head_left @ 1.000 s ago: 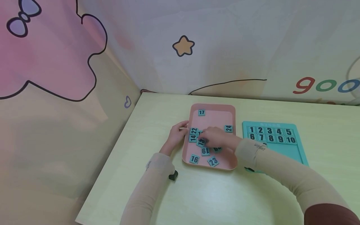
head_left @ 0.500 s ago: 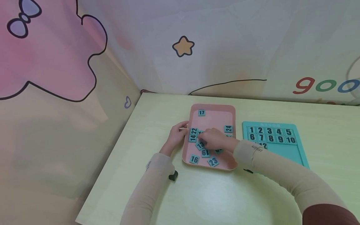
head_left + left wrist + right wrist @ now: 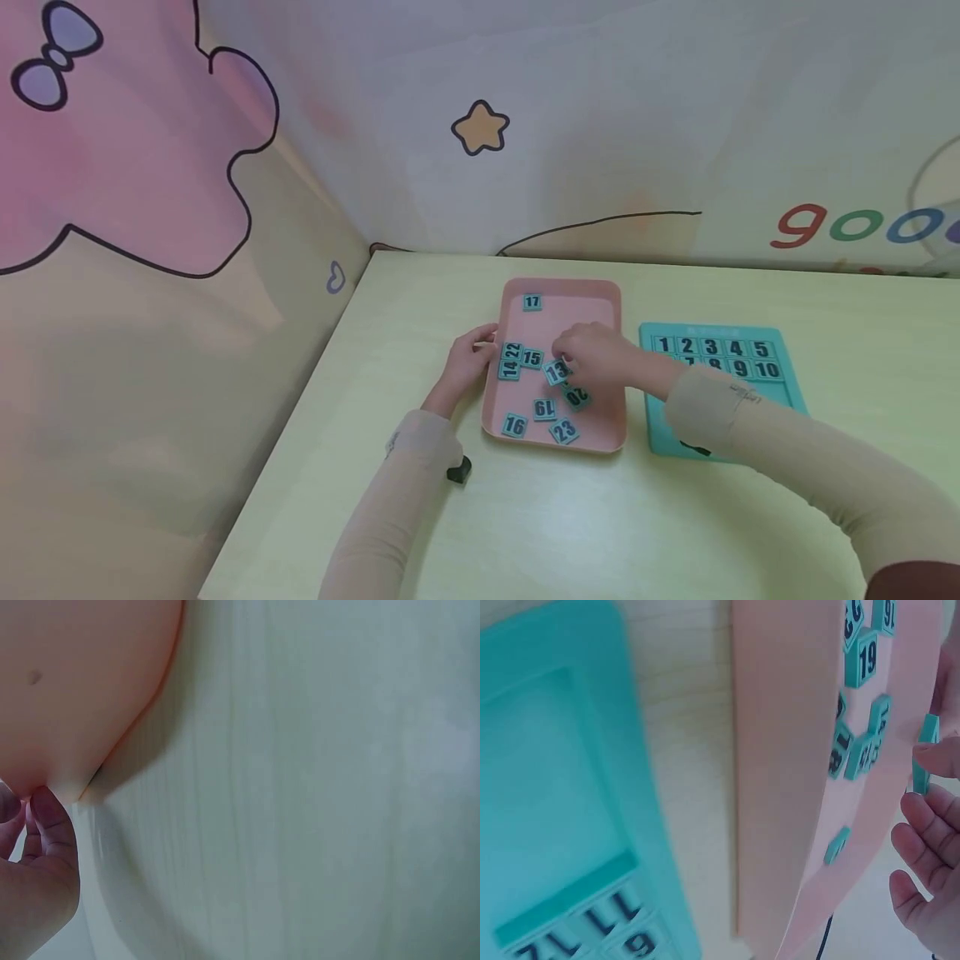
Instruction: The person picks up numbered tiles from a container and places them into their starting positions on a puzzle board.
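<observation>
In the head view, my right hand (image 3: pixel 598 357) is over the pink tray (image 3: pixel 585 289) and pinches a teal number tile (image 3: pixel 556 372) marked 13. The right wrist view shows that tile (image 3: pixel 925 754) raised between thumb and fingertips, with the other fingers loosely bent. My left hand (image 3: pixel 467 363) is at the tray's left side. Up close in the left wrist view, its thumb and fingers (image 3: pixel 54 821) pinch the tray's edge (image 3: pixel 112 690). Other tiles lie in the tray, including 15 (image 3: pixel 532 358), 20 (image 3: pixel 576 397), 17 (image 3: pixel 532 302) and 23 (image 3: pixel 564 431).
Right of the tray lies a teal number board (image 3: pixel 787 393), its upper rows filled with tiles from 1 on. My right sleeve (image 3: pixel 712 404) covers part of it. A small black object (image 3: pixel 460 470) shows by the left cuff. Printed walls stand behind and to the left.
My right hand has moved right from the tiles at the tray's middle left, taking the 13 tile along. Tile 15 has come into full view. The left hand keeps its place on the tray.
</observation>
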`<control>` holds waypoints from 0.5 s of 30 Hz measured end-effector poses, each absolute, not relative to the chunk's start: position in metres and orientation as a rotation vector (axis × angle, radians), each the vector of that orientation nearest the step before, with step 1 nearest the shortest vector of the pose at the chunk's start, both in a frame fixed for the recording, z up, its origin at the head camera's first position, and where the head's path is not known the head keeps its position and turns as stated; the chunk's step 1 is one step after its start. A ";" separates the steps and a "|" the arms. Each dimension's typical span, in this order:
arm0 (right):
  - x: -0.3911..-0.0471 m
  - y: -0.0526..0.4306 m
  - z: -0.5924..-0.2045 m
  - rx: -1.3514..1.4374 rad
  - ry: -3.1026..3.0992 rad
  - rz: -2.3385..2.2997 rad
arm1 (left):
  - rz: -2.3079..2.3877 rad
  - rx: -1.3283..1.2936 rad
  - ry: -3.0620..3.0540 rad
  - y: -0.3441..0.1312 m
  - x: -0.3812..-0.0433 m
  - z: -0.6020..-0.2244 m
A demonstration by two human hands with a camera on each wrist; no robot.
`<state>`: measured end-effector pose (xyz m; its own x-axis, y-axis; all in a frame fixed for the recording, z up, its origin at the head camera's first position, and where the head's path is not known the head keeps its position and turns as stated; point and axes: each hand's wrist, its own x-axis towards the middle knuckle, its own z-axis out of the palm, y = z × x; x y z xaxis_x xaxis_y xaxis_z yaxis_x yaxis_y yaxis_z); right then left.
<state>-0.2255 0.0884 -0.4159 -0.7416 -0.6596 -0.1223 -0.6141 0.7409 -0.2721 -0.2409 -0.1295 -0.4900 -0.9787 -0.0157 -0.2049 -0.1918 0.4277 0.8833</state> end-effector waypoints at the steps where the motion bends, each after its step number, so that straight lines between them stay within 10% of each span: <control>1: -0.225 0.093 -0.414 -1.008 2.745 -0.314 | 1.588 -0.187 2.508 -0.129 -0.241 -0.490; 15: -0.214 0.179 -0.393 -0.804 2.808 -0.452 | 1.590 -0.246 2.455 -0.127 -0.239 -0.486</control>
<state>-0.2139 0.1794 -0.3931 -0.8362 -0.5405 -0.0932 -0.4839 0.8070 -0.3385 -0.2389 -0.1271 -0.4862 -0.9649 -0.0276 -0.2611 -0.2496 0.4057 0.8793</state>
